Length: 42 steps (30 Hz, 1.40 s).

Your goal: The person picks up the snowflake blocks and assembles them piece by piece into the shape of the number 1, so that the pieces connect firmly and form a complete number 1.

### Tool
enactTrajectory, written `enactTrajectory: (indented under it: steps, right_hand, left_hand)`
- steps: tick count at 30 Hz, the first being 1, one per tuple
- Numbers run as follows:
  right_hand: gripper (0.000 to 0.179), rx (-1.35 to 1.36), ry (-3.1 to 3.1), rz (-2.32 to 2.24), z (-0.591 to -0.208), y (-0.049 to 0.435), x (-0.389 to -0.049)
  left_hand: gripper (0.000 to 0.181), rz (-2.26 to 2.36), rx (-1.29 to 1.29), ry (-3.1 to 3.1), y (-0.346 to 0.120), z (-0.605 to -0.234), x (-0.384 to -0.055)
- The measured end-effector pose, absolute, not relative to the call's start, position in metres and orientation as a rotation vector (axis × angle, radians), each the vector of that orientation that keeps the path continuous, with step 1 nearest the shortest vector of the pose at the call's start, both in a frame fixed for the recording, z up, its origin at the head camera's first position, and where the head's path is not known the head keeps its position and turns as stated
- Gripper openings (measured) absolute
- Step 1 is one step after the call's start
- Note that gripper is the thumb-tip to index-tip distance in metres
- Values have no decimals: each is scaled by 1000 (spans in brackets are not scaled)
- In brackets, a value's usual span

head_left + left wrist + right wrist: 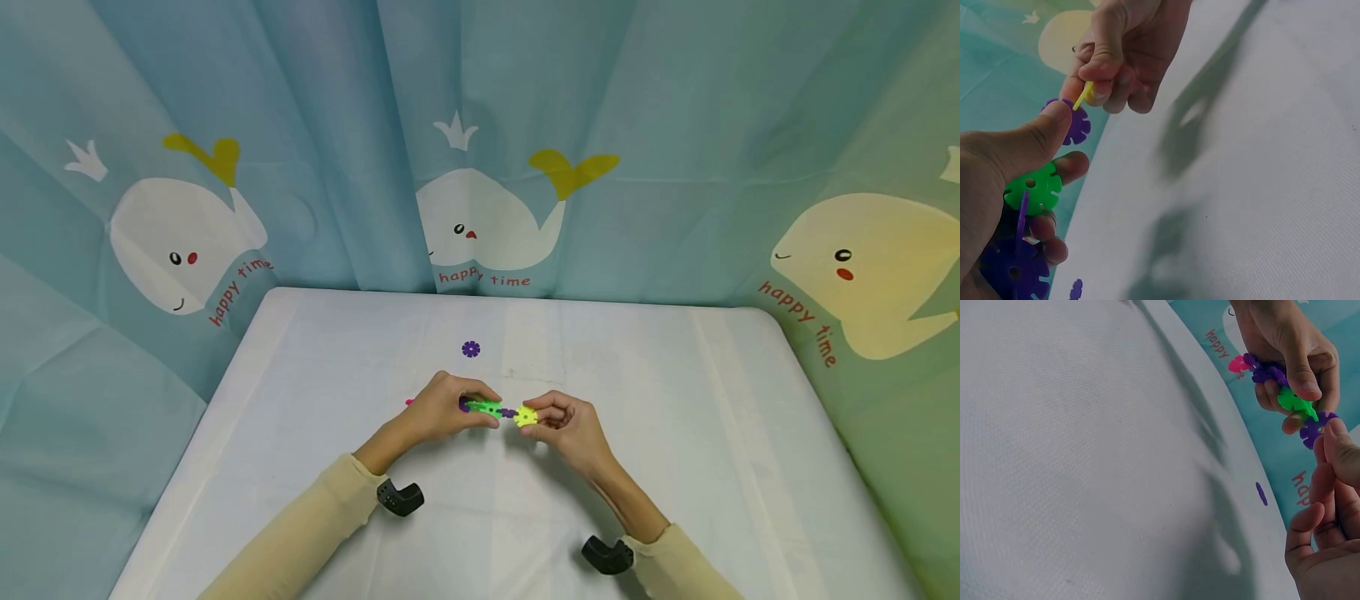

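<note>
My left hand (435,410) grips a chain of notched plastic snowflake discs. A green disc (1030,183) lies under its fingers, with purple discs (1015,272) further back and a pink disc (1237,364) at the far end. Between the two hands is another purple disc (1077,128), joined to the green part. My right hand (573,429) pinches a yellow disc (525,416) between thumb and index finger, its edge meeting that purple disc. In the right wrist view, the yellow disc is mostly hidden by fingers.
A loose purple disc (471,349) lies on the white-covered table (637,358) beyond the hands. Behind the table hangs a blue curtain (315,125) printed with whales. Each wrist carries a black camera, the right one (607,556) hanging low over the tabletop.
</note>
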State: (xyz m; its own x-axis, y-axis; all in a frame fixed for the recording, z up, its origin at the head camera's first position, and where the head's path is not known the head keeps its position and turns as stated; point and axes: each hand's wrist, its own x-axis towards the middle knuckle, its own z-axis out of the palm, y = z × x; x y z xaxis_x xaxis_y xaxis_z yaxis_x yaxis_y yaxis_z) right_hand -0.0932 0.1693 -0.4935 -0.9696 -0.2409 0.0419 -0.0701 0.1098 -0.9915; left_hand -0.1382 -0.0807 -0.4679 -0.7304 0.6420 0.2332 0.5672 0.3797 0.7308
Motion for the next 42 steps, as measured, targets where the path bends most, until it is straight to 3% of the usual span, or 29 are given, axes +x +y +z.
enactTrajectory:
  steps: [32, 42]
  right_hand:
    - [29, -387, 2289, -1910, -491, 170, -94]
    - [44, -610, 2291, -1739, -487, 175, -105]
  left_hand:
    - [36, 1262, 1157, 2549, -77, -475, -140]
    - [36, 1272, 1156, 2569, -88, -476, -138]
